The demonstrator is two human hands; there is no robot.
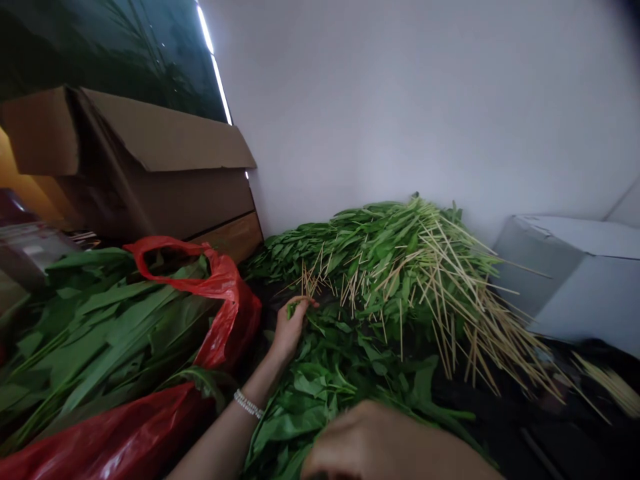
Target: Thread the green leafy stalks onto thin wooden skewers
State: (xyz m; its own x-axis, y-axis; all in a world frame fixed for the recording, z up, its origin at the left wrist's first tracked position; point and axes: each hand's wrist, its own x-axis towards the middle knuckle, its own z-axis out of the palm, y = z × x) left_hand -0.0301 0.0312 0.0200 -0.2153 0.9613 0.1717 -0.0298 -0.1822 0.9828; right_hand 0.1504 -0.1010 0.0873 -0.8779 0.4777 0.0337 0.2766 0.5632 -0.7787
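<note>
My left hand (290, 328) reaches forward with a beaded bracelet on the wrist, its fingers pinched on a small bunch of leaves on thin bamboo skewers (309, 288). My right hand (375, 443) is close to the camera at the bottom edge, seen from the back above loose green leaves (325, 387); its fingers are hidden. Ahead lies a big heap of skewered leaves (410, 267), their pale stick ends fanning toward the right.
A red plastic bag (225, 313) full of long green leaves sits at the left. Behind it stand open cardboard boxes (165, 180). A white box (580, 273) is at the right, with loose skewers (610, 387) beside it. A white wall closes the back.
</note>
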